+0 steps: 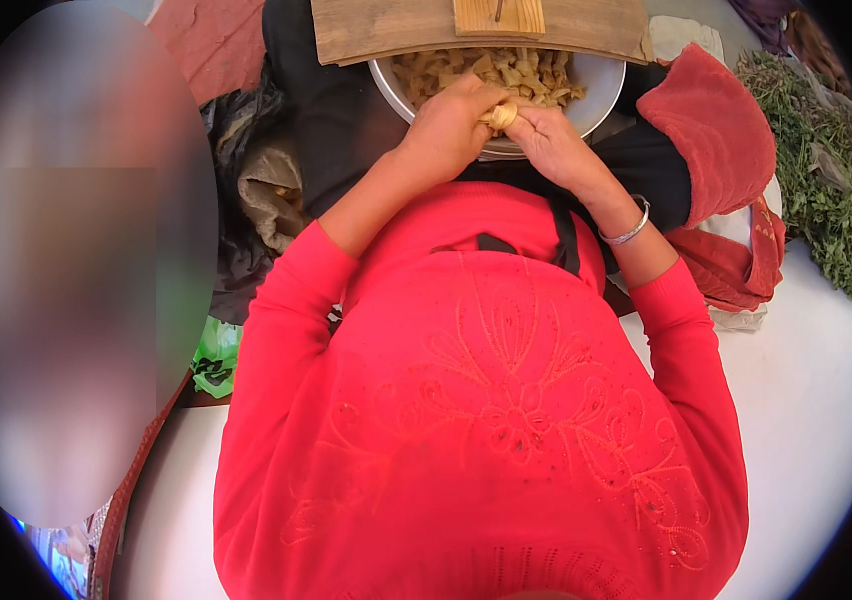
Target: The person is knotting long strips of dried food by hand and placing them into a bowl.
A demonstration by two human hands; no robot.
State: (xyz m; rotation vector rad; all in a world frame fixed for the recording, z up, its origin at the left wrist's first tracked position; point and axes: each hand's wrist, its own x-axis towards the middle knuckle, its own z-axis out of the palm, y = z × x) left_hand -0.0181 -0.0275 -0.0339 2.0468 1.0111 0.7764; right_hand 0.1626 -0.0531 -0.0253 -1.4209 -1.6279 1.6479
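Both hands are together over the near side of a silvery metal basin [604, 94]. Between them is a small pale-yellow strip tied in a knot [502, 116]. My left hand [452, 124] pinches its left side, with some fingers hidden behind the knuckles. My right hand [548, 141] grips the other side between thumb and fingers; a silver bangle is on that wrist. Inside the basin lies a heap of similar yellowish knotted pieces [527, 73]. A wooden board [388, 34] spans the far part of the basin and hides what is beneath it.
A small wood block [508, 16] with a nail sits on the board. Red cloth [711, 135] covers my right knee. Beyond it lies a pile of green stalks [820, 165]. On the left are a rolled-down cloth sack [270, 187], black plastic [235, 277] and a green plastic bag [216, 352].
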